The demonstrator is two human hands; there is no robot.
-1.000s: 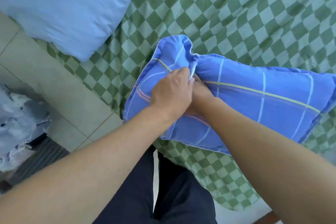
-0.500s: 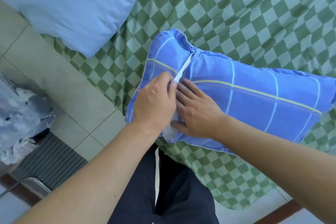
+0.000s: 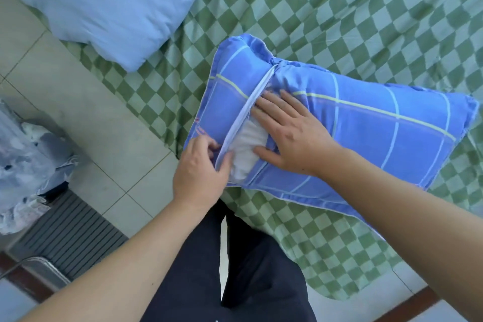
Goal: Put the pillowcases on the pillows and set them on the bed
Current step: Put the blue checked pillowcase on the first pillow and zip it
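Note:
A pillow in a blue checked pillowcase [image 3: 366,133] lies on the near edge of the bed with the green chequered sheet [image 3: 339,8]. The case's zip opening runs along its left end, and the white pillow [image 3: 245,149] shows through the lower part of the gap. My left hand [image 3: 201,172] pinches the zip edge at the bottom of the opening. Flat on the case just right of the gap lies my right hand [image 3: 292,136], fingers spread, thumb beside the white pillow.
A light blue quilt [image 3: 104,0] lies on the bed at the top left. Pale floor tiles [image 3: 78,117] run along the bedside. A bundle of grey-blue cloth [image 3: 23,154] sits on a slatted chair [image 3: 65,238] at the left. My dark trousers are below.
My left hand has slid down along the zip from its top toward the bottom. My right hand has come out from under it and now lies flat, and the white pillow shows.

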